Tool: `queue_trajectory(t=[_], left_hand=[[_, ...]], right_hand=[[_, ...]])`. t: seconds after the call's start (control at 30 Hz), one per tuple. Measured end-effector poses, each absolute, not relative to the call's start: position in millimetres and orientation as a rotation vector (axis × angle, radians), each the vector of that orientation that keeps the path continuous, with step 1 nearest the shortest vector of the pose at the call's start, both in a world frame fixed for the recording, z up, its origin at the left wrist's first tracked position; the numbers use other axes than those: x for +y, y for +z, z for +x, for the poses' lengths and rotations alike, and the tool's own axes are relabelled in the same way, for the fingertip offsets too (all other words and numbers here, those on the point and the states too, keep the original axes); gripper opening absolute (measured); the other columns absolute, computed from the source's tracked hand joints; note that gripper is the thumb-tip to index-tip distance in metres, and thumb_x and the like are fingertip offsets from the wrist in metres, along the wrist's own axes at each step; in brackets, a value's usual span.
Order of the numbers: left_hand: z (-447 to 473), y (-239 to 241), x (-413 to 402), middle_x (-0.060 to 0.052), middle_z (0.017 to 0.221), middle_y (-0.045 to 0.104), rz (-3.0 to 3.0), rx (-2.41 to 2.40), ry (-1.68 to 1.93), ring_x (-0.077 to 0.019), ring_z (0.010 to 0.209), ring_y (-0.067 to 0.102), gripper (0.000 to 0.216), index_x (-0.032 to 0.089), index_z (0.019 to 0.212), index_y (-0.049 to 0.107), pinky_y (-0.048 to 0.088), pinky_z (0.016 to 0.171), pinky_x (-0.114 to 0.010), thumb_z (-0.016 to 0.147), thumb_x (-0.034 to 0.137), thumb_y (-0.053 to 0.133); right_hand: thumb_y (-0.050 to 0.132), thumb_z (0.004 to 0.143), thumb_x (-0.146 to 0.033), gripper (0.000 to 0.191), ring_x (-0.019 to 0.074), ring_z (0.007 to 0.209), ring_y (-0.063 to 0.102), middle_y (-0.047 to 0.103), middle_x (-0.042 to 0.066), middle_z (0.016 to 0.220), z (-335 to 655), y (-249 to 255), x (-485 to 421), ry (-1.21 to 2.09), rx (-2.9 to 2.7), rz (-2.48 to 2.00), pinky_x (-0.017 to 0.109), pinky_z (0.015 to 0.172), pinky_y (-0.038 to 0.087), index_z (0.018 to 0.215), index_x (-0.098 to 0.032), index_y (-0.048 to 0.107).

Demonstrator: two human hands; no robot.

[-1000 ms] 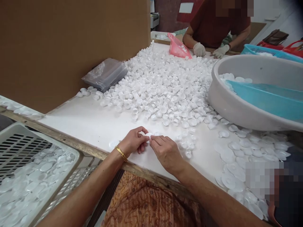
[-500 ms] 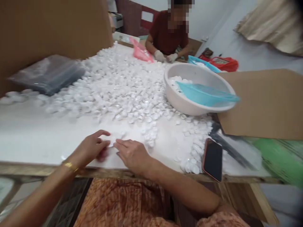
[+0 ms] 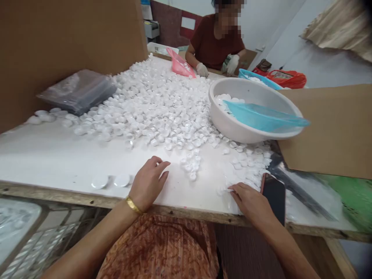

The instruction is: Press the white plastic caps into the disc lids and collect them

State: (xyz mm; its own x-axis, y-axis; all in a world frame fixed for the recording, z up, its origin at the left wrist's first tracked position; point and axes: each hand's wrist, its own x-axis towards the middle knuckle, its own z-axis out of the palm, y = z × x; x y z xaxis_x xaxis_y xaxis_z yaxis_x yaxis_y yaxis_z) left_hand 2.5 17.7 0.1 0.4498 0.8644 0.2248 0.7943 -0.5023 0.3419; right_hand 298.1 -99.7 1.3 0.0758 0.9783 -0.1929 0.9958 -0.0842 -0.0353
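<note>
My left hand [image 3: 149, 180], with a gold bracelet at the wrist, hovers low over the white tabletop [image 3: 66, 155]. Its thumb and forefinger are apart, and I see nothing between them. Beside that hand, near the front edge, lie white round pieces [image 3: 100, 181]. My right hand [image 3: 250, 198] is at the lower right, its fingertips pinching a thin white disc [image 3: 229, 190] seen edge-on. Flat white discs [image 3: 247, 170] lie scattered just behind it. Between the hands is a small cluster of white plastic caps [image 3: 191, 162].
A broad heap of white caps [image 3: 157, 104] covers the far table. A white basin [image 3: 252, 133] holds white pieces and a blue mesh sheet [image 3: 255, 116]. A phone [image 3: 274, 197] lies by my right hand; cardboard [image 3: 325, 131] stands behind. Across the table sits a person [image 3: 213, 42] wearing gloves.
My hands were close together over the table; now they are apart. The right has moved right to the flat discs and pinches one. White round pieces now show beside my left hand.
</note>
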Motion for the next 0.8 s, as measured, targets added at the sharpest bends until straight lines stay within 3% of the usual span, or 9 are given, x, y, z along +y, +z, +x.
queue_trajectory(t=[0.13,0.2,0.33,0.4,0.47,0.6,0.8], left_hand=[[-11.9,-4.7,30.7,-0.009,0.099,0.054,2.469,1.714,0.556,-0.0209,0.087,0.056,0.029,0.016,0.109,0.06,0.047,0.077,-0.034,0.082,0.019,0.049],[-21.1,-6.1,34.0,-0.01,0.099,0.055,2.444,1.738,0.476,-0.0221,0.089,0.055,0.032,0.015,0.112,0.058,0.047,0.078,-0.035,0.081,0.018,0.051],[-21.1,-8.9,29.7,-0.008,0.098,0.057,2.452,1.617,0.381,-0.0229,0.093,0.054,0.031,0.016,0.111,0.06,0.047,0.08,-0.035,0.081,0.016,0.051],[-16.9,-8.0,23.1,-0.008,0.096,0.058,2.44,1.581,0.382,-0.0223,0.092,0.054,0.028,0.016,0.107,0.062,0.046,0.079,-0.035,0.082,0.015,0.049],[-15.3,-5.2,16.6,-0.007,0.093,0.058,2.384,1.57,0.407,-0.0211,0.09,0.055,0.027,0.017,0.104,0.063,0.046,0.078,-0.034,0.084,0.014,0.046],[-18.1,1.0,12.4,-0.005,0.09,0.06,2.16,1.601,0.487,-0.0177,0.085,0.058,0.029,0.019,0.107,0.063,0.047,0.075,-0.03,0.086,0.016,0.042],[-8.1,-0.3,29.4,-0.006,0.096,0.063,1.984,1.666,0.516,-0.0185,0.093,0.058,0.031,0.017,0.11,0.059,0.045,0.085,-0.033,0.087,0.018,0.037]], right_hand=[[0.038,0.087,-0.031,0.027,0.0227,0.084,0.063,0.066,0.007,0.091,305.6,2.3,-99.7,-0.235,2.171,2.446,0.032,0.068,0.046,0.087,-0.021,0.064],[0.04,0.086,-0.037,0.027,0.0222,0.081,0.064,0.067,0.006,0.085,297.2,10.1,-91.5,-0.403,2.224,2.631,0.031,0.068,0.046,0.085,-0.021,0.062],[0.045,0.086,-0.042,0.031,0.0192,0.076,0.064,0.066,0.003,0.076,239.0,25.1,-57.0,-1.381,2.205,2.741,0.028,0.064,0.047,0.105,-0.02,0.054],[0.047,0.086,-0.039,0.029,0.0178,0.075,0.065,0.066,0.002,0.074,202.3,24.2,-35.4,-1.83,2.18,2.532,0.027,0.063,0.047,0.107,-0.019,0.049],[0.049,0.084,-0.031,0.024,0.0156,0.07,0.065,0.063,-0.001,0.071,172.5,17.1,-15.7,-2.077,2.17,2.37,0.026,0.061,0.046,0.104,-0.019,0.048],[0.05,0.082,-0.024,0.018,0.014,0.064,0.065,0.059,-0.004,0.063,143.9,-2.6,9.0,-2.249,2.109,2.21,0.022,0.054,0.046,0.099,-0.02,0.048],[0.052,0.08,-0.019,0.017,0.0099,0.052,0.06,0.061,-0.003,0.06,136.3,-16.0,17.1,-2.408,1.865,2.206,0.018,0.047,0.046,0.098,-0.018,0.051]])
